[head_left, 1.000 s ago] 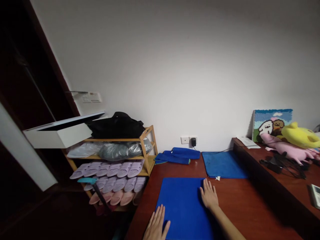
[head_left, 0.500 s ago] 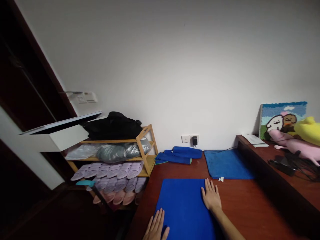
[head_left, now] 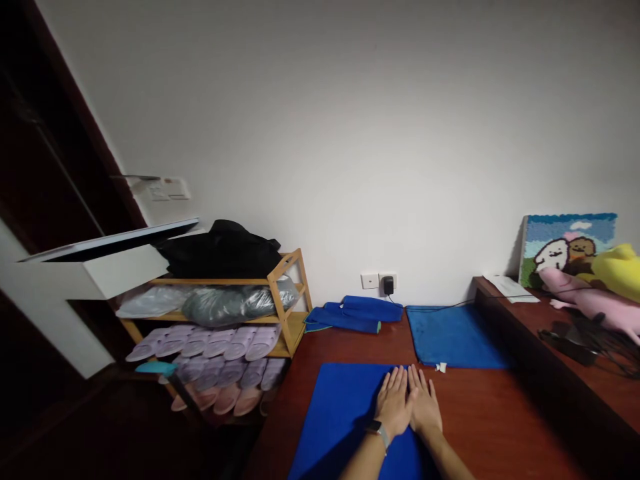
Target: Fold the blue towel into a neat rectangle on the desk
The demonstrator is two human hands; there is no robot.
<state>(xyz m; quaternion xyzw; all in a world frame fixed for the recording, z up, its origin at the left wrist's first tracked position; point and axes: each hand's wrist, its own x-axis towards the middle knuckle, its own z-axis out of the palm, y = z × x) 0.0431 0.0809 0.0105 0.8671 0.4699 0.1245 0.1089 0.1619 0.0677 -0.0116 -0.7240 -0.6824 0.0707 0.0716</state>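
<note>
A bright blue towel [head_left: 340, 413] lies flat on the red-brown table [head_left: 480, 413] in front of me. My left hand [head_left: 394, 402] rests flat and open on the towel's far right part, a watch on its wrist. Right beside it, touching, my right hand [head_left: 424, 402] lies flat and open at the towel's far right corner. Neither hand holds anything.
A second blue towel [head_left: 453, 335] lies spread behind, and folded blue towels [head_left: 353, 314] sit by the wall socket [head_left: 379, 281]. A wooden rack [head_left: 280, 313] with slippers stands left. A raised ledge [head_left: 550, 347] on the right bears plush toys and cables.
My left hand has moved from the towel's near left edge across to the far right, beside my right hand. The right hand stayed roughly in place.
</note>
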